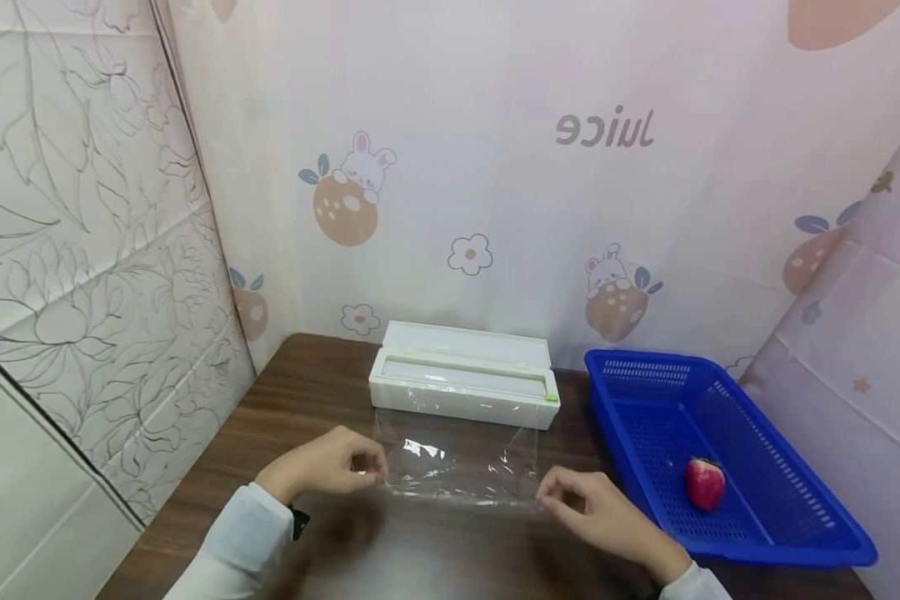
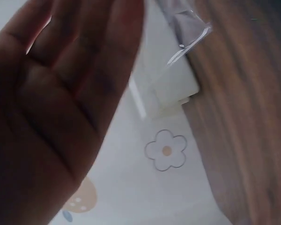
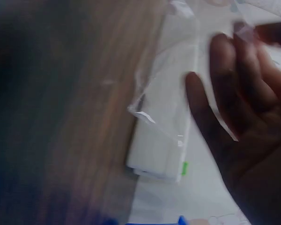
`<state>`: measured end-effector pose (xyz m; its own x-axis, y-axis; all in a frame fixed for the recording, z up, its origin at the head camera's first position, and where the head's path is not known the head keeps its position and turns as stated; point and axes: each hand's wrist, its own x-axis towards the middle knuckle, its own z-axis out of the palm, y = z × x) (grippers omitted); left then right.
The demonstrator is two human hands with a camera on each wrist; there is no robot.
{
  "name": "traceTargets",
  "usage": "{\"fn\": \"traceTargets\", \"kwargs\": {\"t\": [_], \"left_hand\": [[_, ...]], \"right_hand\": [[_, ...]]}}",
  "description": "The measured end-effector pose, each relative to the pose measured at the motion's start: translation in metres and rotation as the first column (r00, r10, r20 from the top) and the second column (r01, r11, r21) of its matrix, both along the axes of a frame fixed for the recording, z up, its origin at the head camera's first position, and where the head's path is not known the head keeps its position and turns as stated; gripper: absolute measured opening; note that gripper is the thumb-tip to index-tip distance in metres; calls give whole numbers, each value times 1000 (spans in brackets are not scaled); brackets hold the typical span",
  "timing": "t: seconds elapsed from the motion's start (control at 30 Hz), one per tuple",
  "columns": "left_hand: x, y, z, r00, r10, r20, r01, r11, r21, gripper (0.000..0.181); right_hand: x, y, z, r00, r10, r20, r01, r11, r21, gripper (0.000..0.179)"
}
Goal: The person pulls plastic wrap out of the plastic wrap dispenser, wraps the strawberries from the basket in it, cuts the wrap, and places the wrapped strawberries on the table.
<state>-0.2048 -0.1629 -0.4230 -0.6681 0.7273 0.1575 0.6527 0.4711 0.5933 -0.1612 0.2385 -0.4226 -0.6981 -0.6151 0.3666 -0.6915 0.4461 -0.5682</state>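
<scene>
A clear sheet of plastic wrap (image 1: 457,458) stretches from the white dispenser box (image 1: 457,402) toward me, above the brown table. My left hand (image 1: 330,463) pinches its near left corner between thumb and forefinger. At the near right corner, my right hand (image 1: 598,512) pinches the film the same way. The box stands lengthwise near the back wall with its lid (image 1: 465,343) raised and a green piece (image 1: 551,397) at its right end. In the right wrist view a loose edge of plastic wrap (image 3: 145,116) hangs before the box, and my right hand's (image 3: 243,108) other fingers are spread.
A blue plastic basket (image 1: 765,553) stands on the right of the wooden table (image 1: 300,392), close to my right hand. Inside it lies a red fruit-like item (image 1: 704,483). Printed sheets (image 1: 457,167) enclose the table at the back and sides.
</scene>
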Motion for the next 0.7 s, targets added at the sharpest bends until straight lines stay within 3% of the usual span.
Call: {"fn": "traceTargets", "kwargs": {"t": [0.13, 0.27, 0.47, 0.7], "left_hand": [[7, -1, -10, 991, -24, 134, 32, 998, -56, 13], [13, 0, -17, 969, -9, 249, 28, 997, -74, 8], [17, 2, -22, 956, 16, 291, 14, 995, -98, 13], [24, 2, -25, 936, 42, 351, 11, 989, -150, 12]], "right_hand": [[4, 8, -22, 984, 133, 122, -142, 988, 61, 14], [6, 10, -35, 959, 161, 232, -185, 979, 85, 11], [9, 8, -40, 948, 139, 285, -176, 978, 110, 11], [15, 4, -49, 916, 158, 369, -216, 969, 121, 7]]}}
